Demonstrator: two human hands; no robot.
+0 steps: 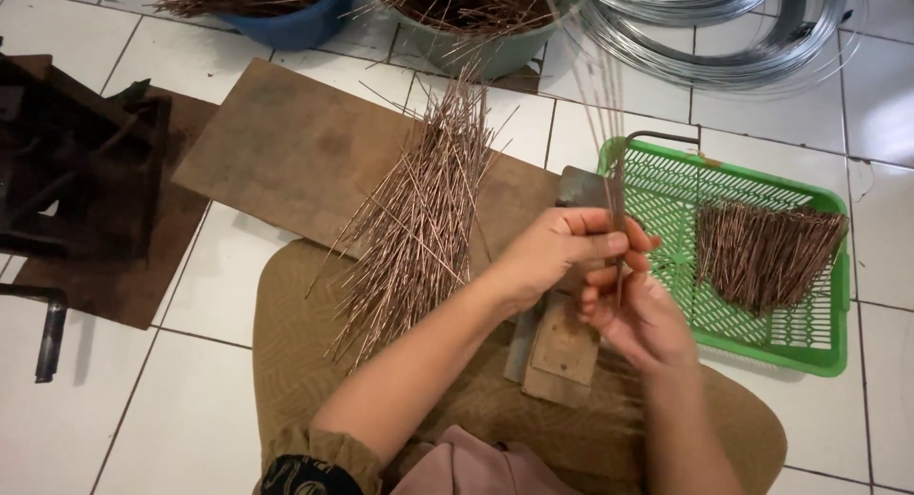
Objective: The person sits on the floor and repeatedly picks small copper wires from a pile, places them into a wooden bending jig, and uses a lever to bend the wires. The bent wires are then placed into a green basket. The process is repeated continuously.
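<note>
Now your left hand (562,252) and right hand (633,314) meet over your lap, fingers of both pinched around a thin bundle of wires (617,205) held upright. Left of them, a loose pile of copper-coloured wire pieces (419,219) lies on a brown board (286,148); right, a green basket (809,347) holds more.

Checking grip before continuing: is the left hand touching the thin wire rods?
Touching. The head view shows the left hand with fingers closed around the upright wire rods.
</note>
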